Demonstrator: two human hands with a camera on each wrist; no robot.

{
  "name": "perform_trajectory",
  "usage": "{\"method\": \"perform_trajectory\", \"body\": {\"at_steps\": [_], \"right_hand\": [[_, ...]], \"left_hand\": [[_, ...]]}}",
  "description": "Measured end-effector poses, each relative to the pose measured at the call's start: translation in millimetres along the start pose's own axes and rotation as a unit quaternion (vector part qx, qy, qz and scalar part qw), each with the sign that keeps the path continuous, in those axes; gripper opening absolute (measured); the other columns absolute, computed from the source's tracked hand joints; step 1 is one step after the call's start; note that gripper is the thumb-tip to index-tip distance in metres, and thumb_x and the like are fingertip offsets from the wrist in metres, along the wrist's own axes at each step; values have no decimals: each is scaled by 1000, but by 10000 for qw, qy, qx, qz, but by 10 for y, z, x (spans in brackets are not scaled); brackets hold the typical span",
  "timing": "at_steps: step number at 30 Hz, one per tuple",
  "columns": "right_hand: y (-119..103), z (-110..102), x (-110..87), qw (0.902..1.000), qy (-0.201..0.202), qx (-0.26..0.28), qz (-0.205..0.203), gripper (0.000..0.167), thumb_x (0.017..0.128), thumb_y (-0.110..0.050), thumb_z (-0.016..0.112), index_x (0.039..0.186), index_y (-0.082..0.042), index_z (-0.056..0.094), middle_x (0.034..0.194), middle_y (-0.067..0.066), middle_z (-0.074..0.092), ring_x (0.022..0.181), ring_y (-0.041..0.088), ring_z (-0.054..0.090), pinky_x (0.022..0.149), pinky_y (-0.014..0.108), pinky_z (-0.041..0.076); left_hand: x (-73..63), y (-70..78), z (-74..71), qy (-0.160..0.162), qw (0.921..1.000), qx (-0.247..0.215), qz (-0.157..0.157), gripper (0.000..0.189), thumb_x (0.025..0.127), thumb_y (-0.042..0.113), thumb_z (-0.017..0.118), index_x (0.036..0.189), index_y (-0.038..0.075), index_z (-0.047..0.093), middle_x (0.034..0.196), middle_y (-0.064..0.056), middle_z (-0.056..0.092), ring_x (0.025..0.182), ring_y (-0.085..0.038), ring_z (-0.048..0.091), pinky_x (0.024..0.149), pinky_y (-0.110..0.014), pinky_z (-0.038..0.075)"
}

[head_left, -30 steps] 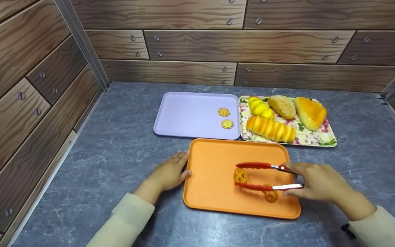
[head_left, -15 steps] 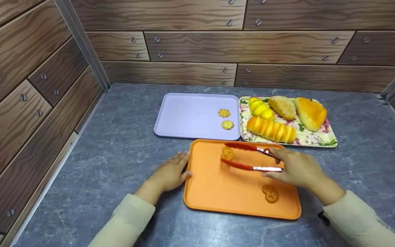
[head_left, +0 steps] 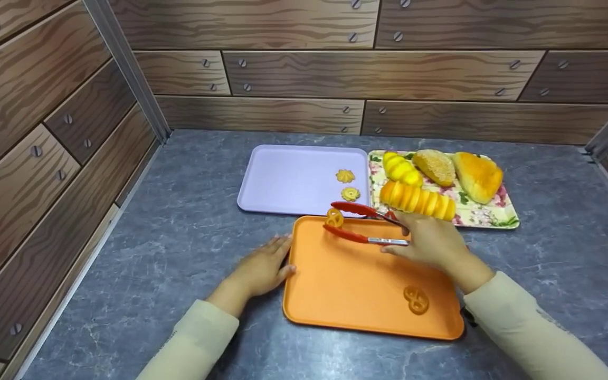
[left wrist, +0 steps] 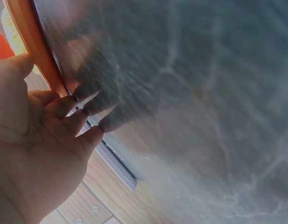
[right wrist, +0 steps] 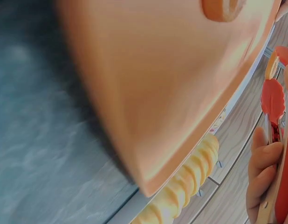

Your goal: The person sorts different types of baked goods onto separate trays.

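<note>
My right hand (head_left: 430, 240) grips a pair of red-tipped metal tongs (head_left: 354, 236). Between the tong tips sits a small pretzel-shaped cookie (head_left: 334, 217), held up over the far left edge of the orange tray (head_left: 346, 285). The right wrist view also shows that cookie (right wrist: 271, 65) at the red tips, with fingers curled round the handles. A second pretzel-shaped cookie (head_left: 416, 300) lies at the tray's near right. My left hand (head_left: 262, 268) rests against the tray's left rim with its fingers extended; in the left wrist view the fingertips are on the table beside the rim.
Behind the orange tray lies a lilac tray (head_left: 293, 179) with two cookies, one of them a flower-shaped cookie (head_left: 344, 176), on its right side. Right of it, a floral tray (head_left: 486, 214) bears several breads, including a ridged loaf (head_left: 417, 200). Wood-patterned panels (head_left: 293, 74) stand behind the table.
The right hand has moved away from me and to the left, carrying the pretzel-shaped cookie in the tongs from mid-tray to the orange tray's far edge. The left hand has stayed put.
</note>
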State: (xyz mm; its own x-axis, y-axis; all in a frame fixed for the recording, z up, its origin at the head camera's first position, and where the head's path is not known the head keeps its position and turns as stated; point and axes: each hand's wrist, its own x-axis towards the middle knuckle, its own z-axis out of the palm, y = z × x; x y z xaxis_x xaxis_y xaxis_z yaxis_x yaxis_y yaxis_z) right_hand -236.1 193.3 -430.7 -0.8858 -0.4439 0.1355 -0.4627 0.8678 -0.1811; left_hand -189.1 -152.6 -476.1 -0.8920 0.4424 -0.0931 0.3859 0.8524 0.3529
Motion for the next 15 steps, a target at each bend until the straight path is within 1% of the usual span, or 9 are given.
{"method": "perform_trajectory", "body": {"at_steps": [1, 4, 6, 8, 10, 15], "right_hand": [[-10, 3, 27, 10000, -38, 4, 46, 81, 73, -63, 71, 131, -8, 58, 74, -5, 54, 57, 14, 46, 48, 31, 37], [-24, 22, 108, 9997, -142, -29, 199, 82, 74, -64, 70, 133, -8, 57, 75, -3, 55, 60, 17, 49, 49, 34, 39], [-30, 28, 162, 9994, -188, -71, 278, 80, 74, -65, 68, 130, -9, 58, 75, -2, 55, 62, 19, 51, 50, 37, 41], [-32, 31, 215, 9991, -224, -98, 340, 76, 74, -66, 67, 125, -9, 59, 74, -1, 54, 62, 21, 52, 50, 40, 42], [-40, 26, 265, 9988, -241, -101, 416, 75, 74, -67, 66, 122, -9, 60, 74, 0, 54, 62, 23, 53, 51, 42, 44], [-65, 13, 387, 9968, -332, -17, 721, 78, 75, -67, 65, 125, -7, 58, 74, 3, 57, 61, 24, 55, 49, 42, 44]], "left_hand": [[-2, 1, -1, 11, 10000, -7, 12, 64, 99, 39, 47, 150, 4, 27, 152, -14, 30, 139, -32, 24, 110, -48, 24], [-2, 0, -1, 21, 10000, -8, 34, 65, 99, 39, 47, 150, 4, 27, 151, -15, 31, 139, -32, 24, 110, -47, 24], [-4, -2, 1, 21, 10000, 9, 46, 65, 99, 39, 47, 150, 3, 27, 151, -15, 31, 139, -32, 24, 110, -47, 24], [-4, -7, 7, 21, 10000, 28, 58, 65, 99, 39, 47, 150, 3, 27, 151, -15, 31, 139, -32, 24, 110, -47, 25], [-4, -12, 10, 26, 10000, 47, 65, 65, 100, 39, 47, 150, 3, 27, 151, -15, 31, 139, -32, 25, 110, -48, 25], [-2, -22, 11, 46, 9999, 50, 86, 65, 100, 39, 47, 150, 3, 27, 151, -16, 31, 139, -32, 25, 110, -47, 25]]}}
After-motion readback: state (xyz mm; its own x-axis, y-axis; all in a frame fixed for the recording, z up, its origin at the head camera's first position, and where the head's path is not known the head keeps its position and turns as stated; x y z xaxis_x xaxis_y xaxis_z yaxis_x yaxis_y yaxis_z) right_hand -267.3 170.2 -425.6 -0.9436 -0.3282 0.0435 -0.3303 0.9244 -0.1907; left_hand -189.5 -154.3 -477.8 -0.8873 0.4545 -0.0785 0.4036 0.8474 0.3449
